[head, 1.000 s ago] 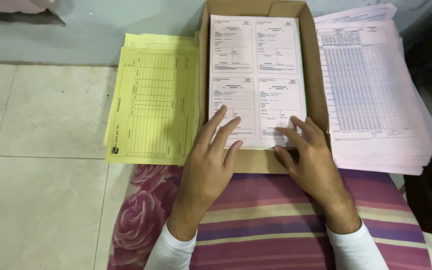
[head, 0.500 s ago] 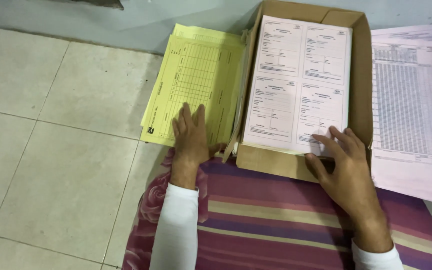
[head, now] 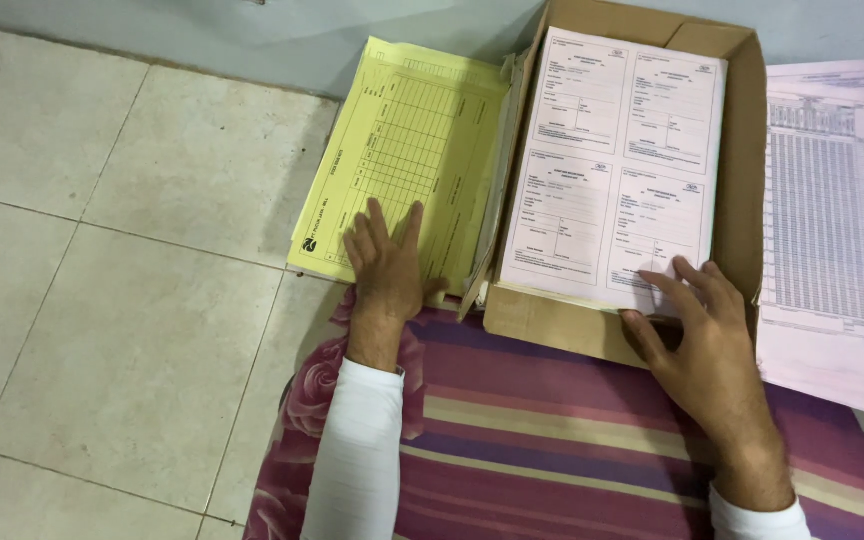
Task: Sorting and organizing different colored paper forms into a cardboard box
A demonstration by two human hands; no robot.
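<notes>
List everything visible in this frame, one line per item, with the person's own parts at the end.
yellow forms: one stack, yellow, on floor left of box
cardboard box: one, brown, open, top centre
white forms: one stack, white, inside box
pink sheets: one stack, pale pink, right of box
striped cloth: one, purple-pink, rose print, bottom
tiled floor: pale, left
left hand: flat on yellow forms
right hand: fingers on white forms' near corner

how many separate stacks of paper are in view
3: a yellow stack on the floor under the left hand, a white stack in the cardboard box, a pale pink stack far right, partly cropped.
</notes>
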